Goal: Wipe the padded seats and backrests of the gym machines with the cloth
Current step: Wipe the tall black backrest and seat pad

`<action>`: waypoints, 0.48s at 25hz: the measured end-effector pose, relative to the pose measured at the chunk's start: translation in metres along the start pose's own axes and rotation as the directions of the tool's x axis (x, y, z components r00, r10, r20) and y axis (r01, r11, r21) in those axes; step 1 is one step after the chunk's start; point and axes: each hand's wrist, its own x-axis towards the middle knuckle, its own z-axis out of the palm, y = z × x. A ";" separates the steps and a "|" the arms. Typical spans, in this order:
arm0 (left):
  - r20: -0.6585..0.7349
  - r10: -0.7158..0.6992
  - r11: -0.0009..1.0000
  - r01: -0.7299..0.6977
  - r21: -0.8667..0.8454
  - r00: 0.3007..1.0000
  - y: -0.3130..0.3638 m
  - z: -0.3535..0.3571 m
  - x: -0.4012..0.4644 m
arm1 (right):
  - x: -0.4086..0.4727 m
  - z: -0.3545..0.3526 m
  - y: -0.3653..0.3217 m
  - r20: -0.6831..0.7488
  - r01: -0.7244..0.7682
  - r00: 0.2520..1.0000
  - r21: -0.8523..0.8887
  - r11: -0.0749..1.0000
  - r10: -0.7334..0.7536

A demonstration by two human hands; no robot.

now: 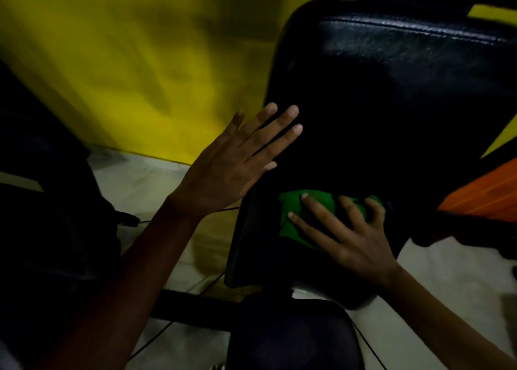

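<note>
I see a black padded vinyl backrest (391,95) carrying a crumpled green cloth (302,216) at its near end; beneath, a pale tiled floor (145,179) bears thin black cables (156,339).

The tall black padded vinyl backrest (377,104) is filling the middle, its upper half lying bare above the crumpled green cloth (296,216). To its left, open white tiled floor (145,185) is running up to the yellow painted wall (126,62), while an orange slatted panel (486,190) is crowding in close on the right. The dark rounded padded seat (293,339) is sitting just below the backrest, blocking the near side.
</note>
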 end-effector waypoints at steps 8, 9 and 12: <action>-0.053 -0.013 0.986 0.004 -0.165 0.998 0.002 0.007 -0.001 | 0.015 0.013 -0.045 0.073 0.080 0.994 -0.048 0.996 -0.076; -0.059 -0.026 0.985 0.015 -0.174 0.998 0.004 0.008 -0.002 | 0.018 0.009 -0.041 0.051 0.055 0.997 -0.037 0.998 -0.053; -0.057 -0.029 0.985 0.019 -0.171 0.998 0.006 0.007 -0.002 | 0.027 0.006 -0.033 -0.020 -0.141 0.990 -0.076 0.987 0.140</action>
